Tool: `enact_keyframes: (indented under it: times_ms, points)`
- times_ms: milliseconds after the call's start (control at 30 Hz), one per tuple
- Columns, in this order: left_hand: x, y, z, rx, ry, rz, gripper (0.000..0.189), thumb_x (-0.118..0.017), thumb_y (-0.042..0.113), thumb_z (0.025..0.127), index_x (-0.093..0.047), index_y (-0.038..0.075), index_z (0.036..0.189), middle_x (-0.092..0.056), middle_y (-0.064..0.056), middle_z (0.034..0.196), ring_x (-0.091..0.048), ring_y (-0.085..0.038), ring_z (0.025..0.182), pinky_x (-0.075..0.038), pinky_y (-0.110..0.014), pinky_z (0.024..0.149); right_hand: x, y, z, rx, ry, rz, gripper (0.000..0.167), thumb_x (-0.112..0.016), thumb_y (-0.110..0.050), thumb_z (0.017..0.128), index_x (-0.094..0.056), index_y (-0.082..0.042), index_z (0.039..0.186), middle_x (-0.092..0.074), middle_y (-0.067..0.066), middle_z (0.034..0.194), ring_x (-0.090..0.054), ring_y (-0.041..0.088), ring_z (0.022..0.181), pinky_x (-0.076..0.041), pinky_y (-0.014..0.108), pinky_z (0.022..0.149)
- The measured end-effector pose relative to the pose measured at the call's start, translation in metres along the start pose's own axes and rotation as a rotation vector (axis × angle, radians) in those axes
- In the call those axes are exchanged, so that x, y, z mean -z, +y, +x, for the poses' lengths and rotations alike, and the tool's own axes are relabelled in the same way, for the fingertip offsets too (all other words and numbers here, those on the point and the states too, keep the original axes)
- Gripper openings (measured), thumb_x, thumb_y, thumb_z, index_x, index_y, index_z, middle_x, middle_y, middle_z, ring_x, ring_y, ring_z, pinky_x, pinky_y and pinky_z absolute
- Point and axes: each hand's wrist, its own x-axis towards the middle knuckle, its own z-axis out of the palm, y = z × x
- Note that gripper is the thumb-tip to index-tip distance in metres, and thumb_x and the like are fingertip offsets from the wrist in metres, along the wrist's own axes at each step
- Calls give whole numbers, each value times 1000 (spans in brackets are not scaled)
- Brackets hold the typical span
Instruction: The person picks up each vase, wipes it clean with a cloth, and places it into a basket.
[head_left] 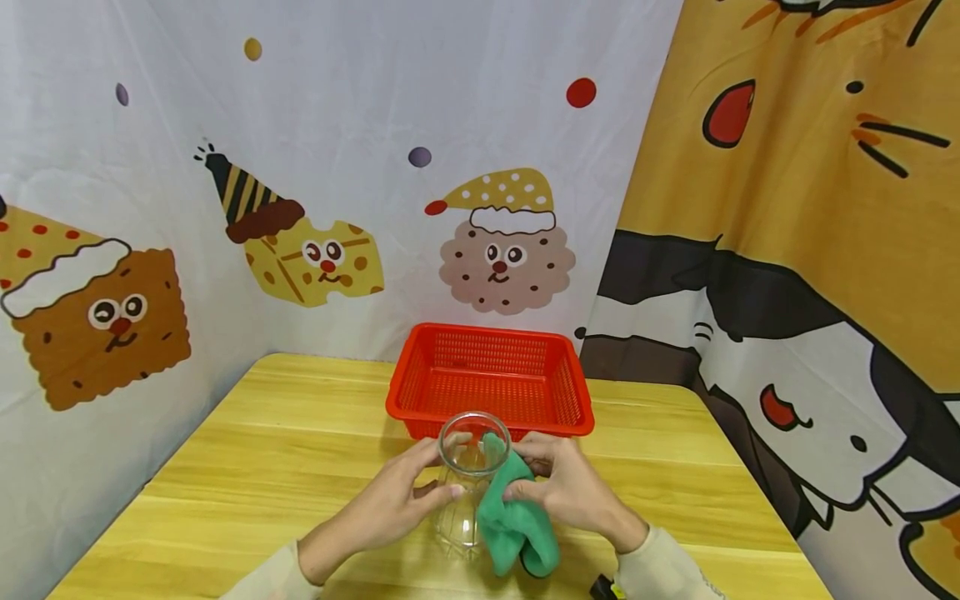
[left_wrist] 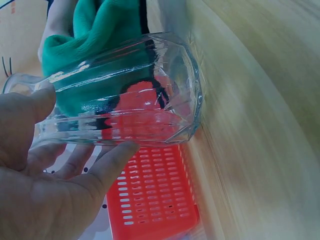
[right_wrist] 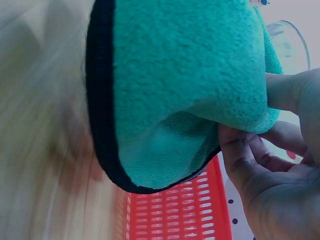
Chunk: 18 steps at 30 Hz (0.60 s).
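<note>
A clear glass vase (head_left: 459,508) with a flared rim stands upright on the wooden table in the head view. My left hand (head_left: 393,502) grips it near the neck, thumb on the near side and fingers round the far side. In the left wrist view the ribbed glass (left_wrist: 150,110) spreads to a wide base. My right hand (head_left: 566,487) pinches a green cloth (head_left: 517,521) with a dark border, held against the vase's right side. The cloth (right_wrist: 185,65) hides much of the glass in the right wrist view.
A red perforated plastic basket (head_left: 487,400) sits just behind the vase on the wooden table (head_left: 315,442). A small black and yellow object (head_left: 604,587) lies by the right sleeve. Printed curtains (head_left: 360,100) hang behind and beside the table.
</note>
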Motion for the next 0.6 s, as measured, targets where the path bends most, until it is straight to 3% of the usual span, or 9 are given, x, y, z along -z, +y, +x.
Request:
enact_keyframes:
  times_ms: [200,333,400,600]
  points:
    - [0,0,0,-7,3,11,60,-76,33,116,-58,18,171,-73,-14,146,-70,-24,138,-68,-25,102,-1,-4,2,-4,39,47,45,-95,-15,99,-83,-11,142,-80,9,121,-82,13,106,-73,30,95]
    - [1,1,0,-4,2,7,59,-76,33,116,-59,18,170,-72,-15,146,-71,-32,140,-69,-27,103,-1,-5,2,-7,54,73,45,-95,-12,99,-83,-11,142,-80,10,121,-81,13,107,-72,28,98]
    - [1,2,0,-1,-1,1,58,-76,32,116,-59,17,170,-72,-16,147,-71,-39,142,-70,-32,105,0,-5,2,-3,61,89,45,-95,-11,99,-83,-10,142,-80,11,122,-81,14,108,-72,28,98]
    - [1,2,0,11,-7,-11,56,-76,32,116,-61,16,168,-72,-16,149,-69,-44,145,-72,-48,108,1,-6,2,6,66,162,43,-90,-6,102,-82,-9,144,-79,14,124,-84,19,112,-74,32,97]
